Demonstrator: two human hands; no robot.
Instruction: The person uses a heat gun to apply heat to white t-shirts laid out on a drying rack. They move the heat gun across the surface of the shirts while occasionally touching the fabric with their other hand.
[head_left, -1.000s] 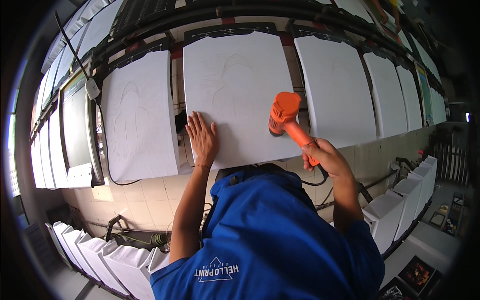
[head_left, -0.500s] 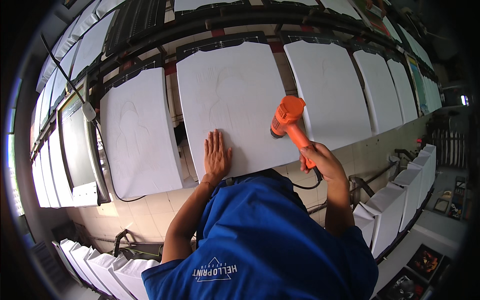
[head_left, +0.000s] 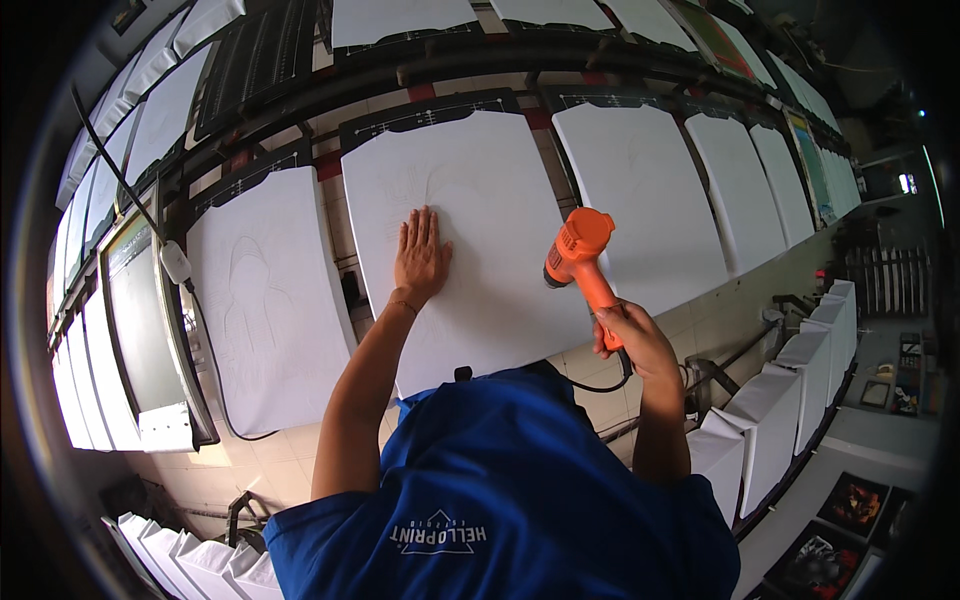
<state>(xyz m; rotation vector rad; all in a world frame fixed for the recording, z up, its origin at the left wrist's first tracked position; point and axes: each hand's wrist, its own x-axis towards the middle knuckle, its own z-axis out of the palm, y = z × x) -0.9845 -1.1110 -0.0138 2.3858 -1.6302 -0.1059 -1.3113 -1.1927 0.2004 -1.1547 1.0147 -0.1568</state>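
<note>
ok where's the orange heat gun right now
The orange plastic heat gun is in the right hand, centre-right of the head view, nozzle at the white canvas panel, right of the flat left hand.

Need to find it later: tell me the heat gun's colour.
Orange heat gun, right hand; head view.

This place is a workshop for painting or printing on canvas. Many white canvases [head_left: 470, 240] hang in a long row on a tiled wall [head_left: 700, 320], some with faint pencil drawings. More blank canvases [head_left: 790, 400] stand stacked along the floor. A dark screen frame [head_left: 150, 330] leans at the left, and finished pictures [head_left: 850, 505] lie at the lower right.
</note>
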